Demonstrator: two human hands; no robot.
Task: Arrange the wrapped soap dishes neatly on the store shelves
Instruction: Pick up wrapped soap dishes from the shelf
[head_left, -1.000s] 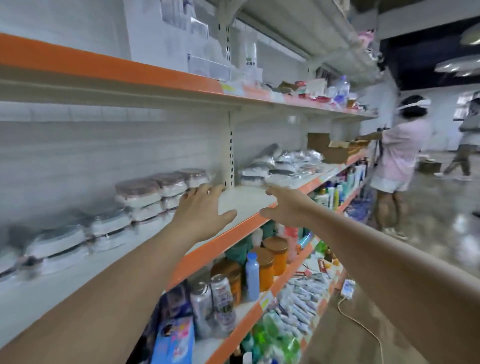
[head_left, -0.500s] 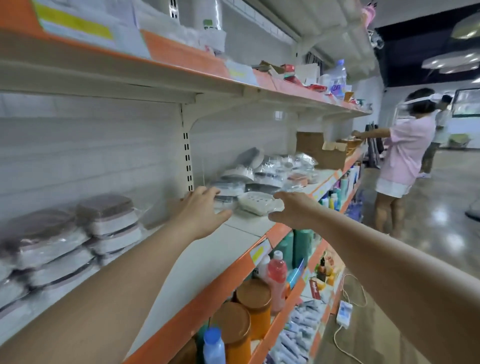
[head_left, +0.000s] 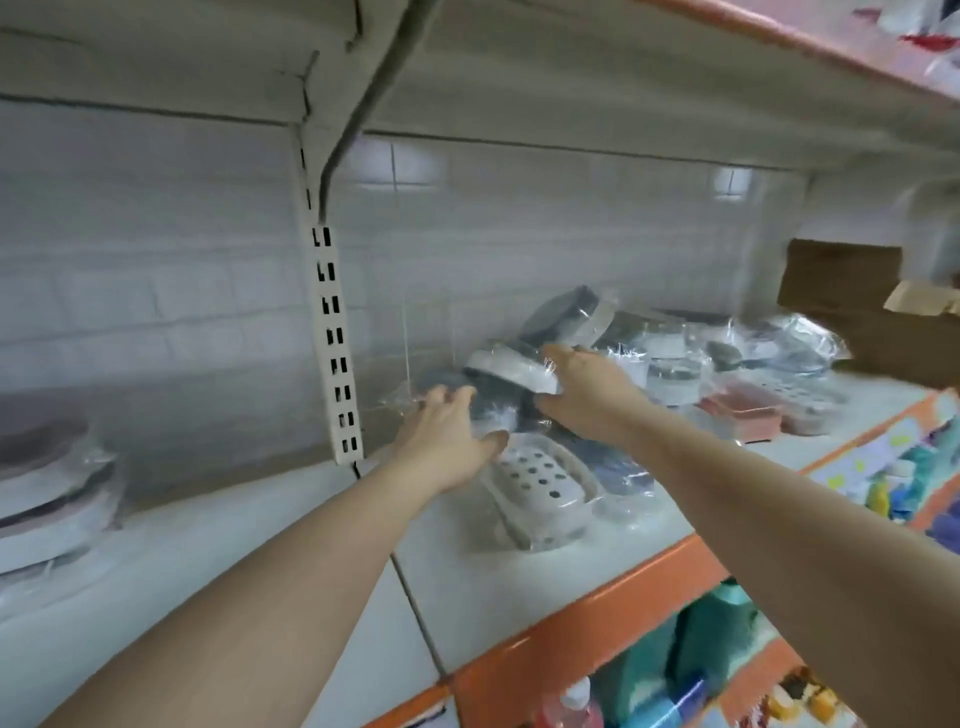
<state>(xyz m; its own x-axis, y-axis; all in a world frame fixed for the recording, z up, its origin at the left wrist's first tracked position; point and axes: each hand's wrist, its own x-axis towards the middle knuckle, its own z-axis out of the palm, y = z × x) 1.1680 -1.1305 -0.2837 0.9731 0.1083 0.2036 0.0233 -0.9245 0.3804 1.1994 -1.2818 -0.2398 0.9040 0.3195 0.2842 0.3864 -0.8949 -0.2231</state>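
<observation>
Head view: left hand grips a dark wrapped dish; right hand clasps the white-rimmed dish atop the shelf heap. Risk: slick wrap slips, neighbouring dishes slide off.

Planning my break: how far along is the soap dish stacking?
Done: a neat stack at far left. In hand: left hand and right hand grip wrapped dishes from the heap. Left: the jumbled heap, including a white dish in front.
</observation>
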